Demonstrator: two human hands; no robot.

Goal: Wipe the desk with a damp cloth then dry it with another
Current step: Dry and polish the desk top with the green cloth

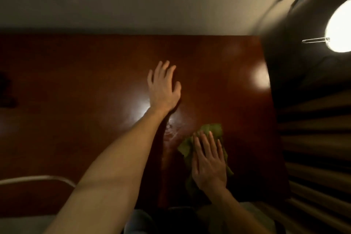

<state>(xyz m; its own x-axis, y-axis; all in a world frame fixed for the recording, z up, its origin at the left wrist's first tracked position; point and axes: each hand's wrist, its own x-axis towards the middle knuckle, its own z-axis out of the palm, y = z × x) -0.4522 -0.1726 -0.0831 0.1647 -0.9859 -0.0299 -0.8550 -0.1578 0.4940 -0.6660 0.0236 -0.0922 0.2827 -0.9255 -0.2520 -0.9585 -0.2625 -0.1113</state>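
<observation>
On the dark, glossy surface (76, 100), near its right edge, a green cloth (212, 129) lies bunched under the person's right hand (209, 163). The fingers are straight and close together, pressing the cloth flat, probably to drag it across the wood. The left hand (163, 89) rests beyond the cloth and to its left, fingers loosely spread and holding nothing. It appears to brace the body during the reach. Wet-looking smears (172, 129) glisten just left of the cloth, which suggests the damp wipe is under way and the drying has not yet begun. No second cloth is in view. A bright lamp (340, 26), far beyond the cloth to the right, glares and casts reflections that hide how much of the wood is wet. Much of the cloth is covered by the hand, and its near end fades into shadow. A dark shape (5, 91) far left of the cloth is too blurred to identify.
</observation>
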